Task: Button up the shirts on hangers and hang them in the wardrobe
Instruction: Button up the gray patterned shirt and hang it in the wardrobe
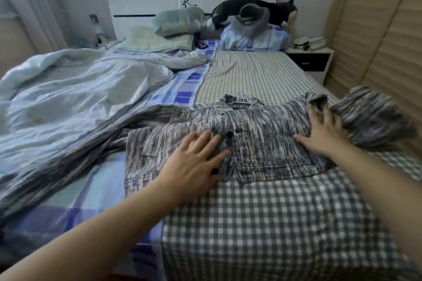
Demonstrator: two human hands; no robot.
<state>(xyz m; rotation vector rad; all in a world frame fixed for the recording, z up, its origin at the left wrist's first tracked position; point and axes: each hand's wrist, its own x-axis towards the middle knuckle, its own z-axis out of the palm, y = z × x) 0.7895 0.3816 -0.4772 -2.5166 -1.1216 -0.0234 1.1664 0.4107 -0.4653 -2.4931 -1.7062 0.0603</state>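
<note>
Lying flat across the near half of the bed, the grey streaked shirt point(258, 141) rests front-up on the gingham sheet point(262, 217), its collar point(239, 102) pointing toward the headboard point(159, 7) and its hem toward the viewer. One sleeve trails left over the blue plaid sheet point(96, 185); the other is bunched at the right, next to the slatted wardrobe door point(383, 36). Dark buttons point(229, 136) run down the placket between the two hands. Whether a hanger sits inside the shirt cannot be told.

The left hand point(196, 162) lies palm-down on the left front panel, fingers straight and spread, their tips at the placket; it presses the cloth and grips nothing. The right hand point(324, 130) lies palm-down near the right shoulder of the shirt, fingers spread and extended, thumb out to the left; it too holds nothing, only resting on the fabric.

A rumpled pale duvet point(75, 96) covers the left side of the bed. At the head are green pillows point(173, 25), a blue plaid pillow point(255, 39) and a black-and-white plush animal point(269, 10). A nightstand point(312, 61) stands at the right of the bed's head.
</note>
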